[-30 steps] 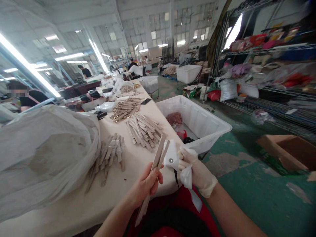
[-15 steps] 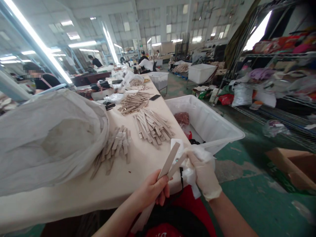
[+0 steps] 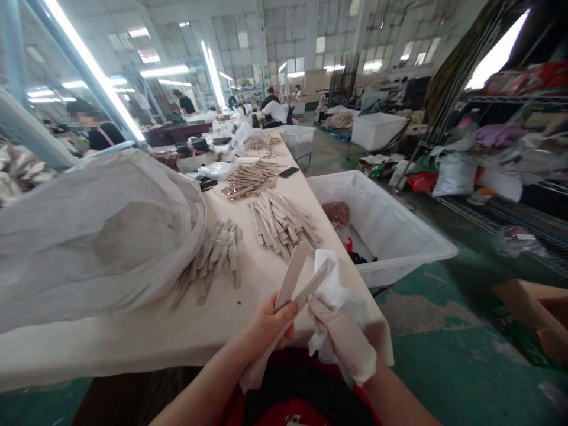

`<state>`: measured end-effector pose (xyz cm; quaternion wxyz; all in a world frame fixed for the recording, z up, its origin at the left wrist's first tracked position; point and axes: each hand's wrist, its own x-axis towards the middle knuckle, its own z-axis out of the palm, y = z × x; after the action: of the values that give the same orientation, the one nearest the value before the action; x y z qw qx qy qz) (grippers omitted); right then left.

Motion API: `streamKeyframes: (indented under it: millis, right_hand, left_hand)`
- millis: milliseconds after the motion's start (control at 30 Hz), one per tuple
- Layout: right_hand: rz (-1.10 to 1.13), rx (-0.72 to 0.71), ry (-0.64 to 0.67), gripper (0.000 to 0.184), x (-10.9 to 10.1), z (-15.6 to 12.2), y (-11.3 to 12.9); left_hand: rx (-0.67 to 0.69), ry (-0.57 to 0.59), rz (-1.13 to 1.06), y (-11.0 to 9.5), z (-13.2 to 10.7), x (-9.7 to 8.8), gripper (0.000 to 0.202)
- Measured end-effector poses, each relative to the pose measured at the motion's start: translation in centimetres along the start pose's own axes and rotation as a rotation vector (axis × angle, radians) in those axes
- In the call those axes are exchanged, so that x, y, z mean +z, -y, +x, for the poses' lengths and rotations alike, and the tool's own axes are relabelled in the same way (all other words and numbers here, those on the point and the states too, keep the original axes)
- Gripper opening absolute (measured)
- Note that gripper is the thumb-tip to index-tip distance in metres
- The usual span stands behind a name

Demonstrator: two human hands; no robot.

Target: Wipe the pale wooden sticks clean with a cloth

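My bare left hand (image 3: 266, 325) is closed around two long flat beige strips (image 3: 296, 284), held fanned apart and pointing up and away over the table's near edge. My right hand (image 3: 344, 337) wears a pale glove and grips a crumpled white cloth (image 3: 331, 290), pressed against the right-hand strip. Both hands hover just above the near corner of the cream table (image 3: 248, 278).
Piles of similar strips (image 3: 279, 222) (image 3: 213, 260) (image 3: 251, 180) lie along the table. A big translucent bag (image 3: 97, 231) fills its left side. A white plastic bin (image 3: 381, 225) stands right of the table. Other people work far back; shelving stands right.
The view has swung left and down. My gloved right hand has slid lower along the strip with the cloth. The white device seen earlier behind the strips is out of sight.
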<state>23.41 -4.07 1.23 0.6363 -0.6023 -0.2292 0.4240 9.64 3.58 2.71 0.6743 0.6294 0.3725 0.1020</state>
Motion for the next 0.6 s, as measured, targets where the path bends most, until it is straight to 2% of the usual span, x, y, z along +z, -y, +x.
streamKeyframes:
  millis: [100,167,267,367,433,500,600]
  right_hand:
    - [-0.043,0.0,0.081,0.03,0.2,-0.6,0.2]
    - [0.004,0.002,0.096,0.029,-0.2,-0.8,0.5]
    - [0.134,0.032,0.02,0.03,-0.7,-0.5,0.4]
    - [0.166,0.07,-0.056,0.034,-0.4,0.0,0.0]
    - [0.169,0.091,-0.061,0.034,-0.2,0.3,0.0]
    - [0.184,0.1,-0.014,0.033,-0.3,0.5,0.2]
    - [0.236,0.147,0.137,0.033,-1.1,0.5,0.7]
  left_hand:
    - [-0.013,0.029,0.038,0.0,-0.4,-0.3,0.035]
    - [-0.017,0.049,0.074,0.2,-0.8,-0.4,0.033]
    - [-0.039,0.076,0.125,0.6,-1.0,-0.2,0.03]
    - [-0.051,0.105,0.104,1.0,-0.8,0.4,0.03]
    - [-0.039,0.105,0.054,1.3,-0.5,0.8,0.033]
    - [-0.027,0.105,0.005,1.6,-0.3,1.0,0.036]
    - [-0.031,0.13,-0.069,2.1,-0.4,0.7,0.038]
